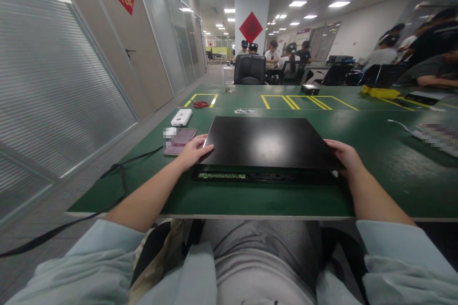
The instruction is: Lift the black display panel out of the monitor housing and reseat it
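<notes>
A flat black panel (267, 142) lies in front of me on the green table (386, 186), raised slightly at its near edge over a black base whose green circuit board (222, 176) shows underneath. My left hand (193, 150) grips the panel's near left corner, fingers curled on its edge. At the near right corner my right hand (344, 156) holds the panel the same way, fingers tucked around the edge.
A phone (179, 141) and a white power bank (181, 117) lie left of the panel, red scissors (201, 104) farther back. A black cable (118, 171) hangs off the table's left edge. Yellow tape boxes, a yellow object (380, 91), office chairs and several seated people are beyond.
</notes>
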Demonstrator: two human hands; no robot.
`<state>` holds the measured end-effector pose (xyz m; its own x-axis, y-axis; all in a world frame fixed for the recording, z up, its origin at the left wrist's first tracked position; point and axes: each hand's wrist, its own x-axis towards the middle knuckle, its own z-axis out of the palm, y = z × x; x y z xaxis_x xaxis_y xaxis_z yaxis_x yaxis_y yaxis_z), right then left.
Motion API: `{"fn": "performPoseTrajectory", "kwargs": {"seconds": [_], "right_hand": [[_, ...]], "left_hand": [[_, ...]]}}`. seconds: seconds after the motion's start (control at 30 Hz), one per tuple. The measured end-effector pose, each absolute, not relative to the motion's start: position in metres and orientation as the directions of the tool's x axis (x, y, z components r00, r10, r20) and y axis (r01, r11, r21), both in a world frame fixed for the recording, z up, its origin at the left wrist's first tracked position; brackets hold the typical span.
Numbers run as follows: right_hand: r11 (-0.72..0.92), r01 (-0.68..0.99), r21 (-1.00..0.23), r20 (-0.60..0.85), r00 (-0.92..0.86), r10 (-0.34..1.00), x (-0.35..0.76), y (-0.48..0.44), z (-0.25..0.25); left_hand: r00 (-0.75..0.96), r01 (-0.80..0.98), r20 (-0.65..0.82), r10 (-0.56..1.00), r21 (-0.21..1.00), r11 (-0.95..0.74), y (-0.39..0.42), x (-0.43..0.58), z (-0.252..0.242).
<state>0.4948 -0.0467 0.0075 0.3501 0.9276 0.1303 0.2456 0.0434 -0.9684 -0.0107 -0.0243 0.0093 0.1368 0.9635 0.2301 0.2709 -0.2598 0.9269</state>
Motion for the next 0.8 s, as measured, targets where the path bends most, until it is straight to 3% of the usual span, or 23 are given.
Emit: {"fn": "performPoseTrajectory", "kwargs": {"seconds": [0.07, 0.27, 0.47, 0.67, 0.8], "right_hand": [[0.014, -0.193, -0.981, -0.056, 0.354, 0.934, 0.488, -0.053, 0.018], [-0.042, -0.509, -0.86, -0.225, 0.305, 0.925, 0.475, -0.066, 0.032], [-0.015, -0.594, -0.804, -0.284, 0.363, 0.887, 0.481, -0.062, 0.03], [0.206, -0.681, -0.703, -0.203, 0.469, 0.859, 0.474, -0.064, 0.038], [0.385, -0.649, -0.656, -0.157, 0.616, 0.772, 0.47, -0.06, 0.037]], "left_hand": [[0.145, 0.295, 0.236, 0.961, 0.917, -0.27, -0.023, -0.011, 0.009], [0.172, 0.363, 0.262, 0.95, 0.879, -0.308, -0.02, -0.014, 0.007], [0.219, 0.408, 0.297, 0.929, 0.837, -0.364, -0.019, -0.014, 0.003], [0.208, 0.422, 0.347, 0.914, 0.811, -0.404, -0.012, -0.014, -0.005], [0.224, 0.431, 0.356, 0.907, 0.799, -0.42, -0.01, -0.015, -0.01]]}}
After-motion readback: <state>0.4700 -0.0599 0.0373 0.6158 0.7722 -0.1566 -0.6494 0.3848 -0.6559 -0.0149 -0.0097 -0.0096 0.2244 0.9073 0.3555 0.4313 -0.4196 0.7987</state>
